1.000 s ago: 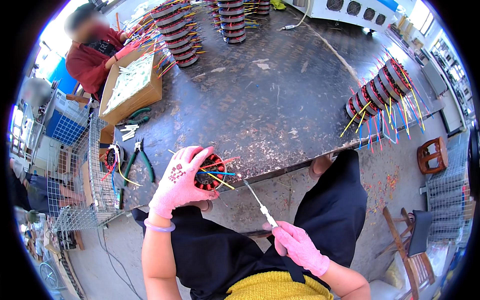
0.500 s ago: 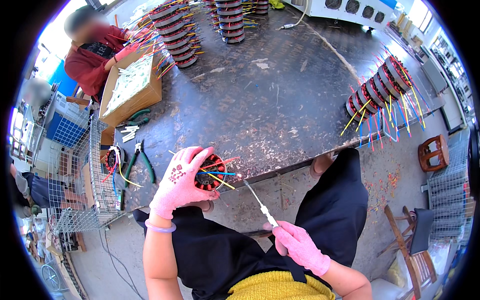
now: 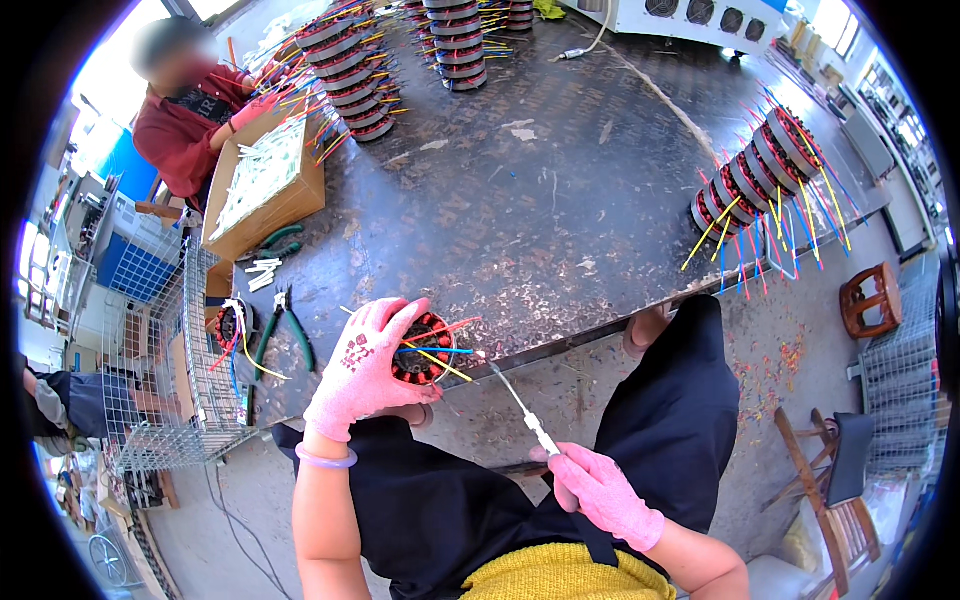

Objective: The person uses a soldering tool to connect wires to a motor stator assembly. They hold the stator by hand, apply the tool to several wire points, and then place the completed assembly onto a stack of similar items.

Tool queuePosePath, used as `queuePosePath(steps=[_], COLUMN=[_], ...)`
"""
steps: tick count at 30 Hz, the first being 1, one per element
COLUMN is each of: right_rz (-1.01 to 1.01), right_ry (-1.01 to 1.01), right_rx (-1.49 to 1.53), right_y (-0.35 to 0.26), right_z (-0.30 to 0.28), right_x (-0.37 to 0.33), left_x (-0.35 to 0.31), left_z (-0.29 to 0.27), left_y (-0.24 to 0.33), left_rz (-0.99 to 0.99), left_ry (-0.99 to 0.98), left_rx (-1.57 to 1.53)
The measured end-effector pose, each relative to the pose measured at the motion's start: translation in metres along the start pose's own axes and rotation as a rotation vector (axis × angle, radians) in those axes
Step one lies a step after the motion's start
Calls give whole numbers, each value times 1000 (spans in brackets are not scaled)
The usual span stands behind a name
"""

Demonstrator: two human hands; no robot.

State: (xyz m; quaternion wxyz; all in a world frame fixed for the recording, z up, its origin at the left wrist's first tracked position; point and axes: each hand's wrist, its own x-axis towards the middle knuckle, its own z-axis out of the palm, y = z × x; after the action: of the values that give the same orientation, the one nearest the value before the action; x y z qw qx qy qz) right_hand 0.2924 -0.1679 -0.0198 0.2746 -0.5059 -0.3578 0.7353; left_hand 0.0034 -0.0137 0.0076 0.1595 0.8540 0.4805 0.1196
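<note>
My left hand [image 3: 368, 362], in a pink glove, is closed around a motor stator [image 3: 425, 350], a dark ring with red windings, at the table's front edge. Red, blue and yellow lead wires stick out of it toward the right. My right hand [image 3: 600, 492], also gloved in pink, grips a slim stick-like thing [image 3: 540, 432] with a white middle and a thin grey shaft. Its thin end points at the stator's wire tips; whether they touch I cannot tell. Left of my left hand lie green-handled pliers [image 3: 296, 338] and another stator [image 3: 229, 325].
A cardboard box [image 3: 262, 218] of white sleeves stands at the left, with loose sleeves [image 3: 263, 272] and another green-handled tool [image 3: 282, 237] beside it. Stator stacks [image 3: 355, 85] rise at the back; another stack [image 3: 757, 170] leans at the right. A co-worker [image 3: 185, 130] sits far left.
Both my hands keep their grips and have barely shifted in the picture. The whole view has moved slightly. At the far left the co-worker's head and arms have moved a little.
</note>
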Motion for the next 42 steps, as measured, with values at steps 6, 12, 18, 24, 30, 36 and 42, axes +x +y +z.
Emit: queuePosePath(steps=[6, 12, 18, 24, 30, 36, 42], right_rz=[8, -1, -1, 7, 10, 14, 75], right_ry=[-4, 2, 5, 3, 41, 44, 10], right_rx=[3, -5, 8, 29, 66, 108, 182], right_y=[2, 1, -1, 4, 3, -1, -19], right_z=[0, 0, 1, 1, -1, -5, 6], right_x=[1, 1, 0, 1, -1, -1, 0], left_x=[0, -1, 0, -1, -3, 1, -11], left_z=[0, 0, -1, 0, -4, -2, -8], left_y=[0, -1, -1, -2, 1, 2, -11], left_rz=[12, 7, -3, 23, -3, 85, 112], left_ry=[8, 3, -6, 18, -15, -3, 62], left_rx=[10, 5, 2, 5, 14, 11, 55])
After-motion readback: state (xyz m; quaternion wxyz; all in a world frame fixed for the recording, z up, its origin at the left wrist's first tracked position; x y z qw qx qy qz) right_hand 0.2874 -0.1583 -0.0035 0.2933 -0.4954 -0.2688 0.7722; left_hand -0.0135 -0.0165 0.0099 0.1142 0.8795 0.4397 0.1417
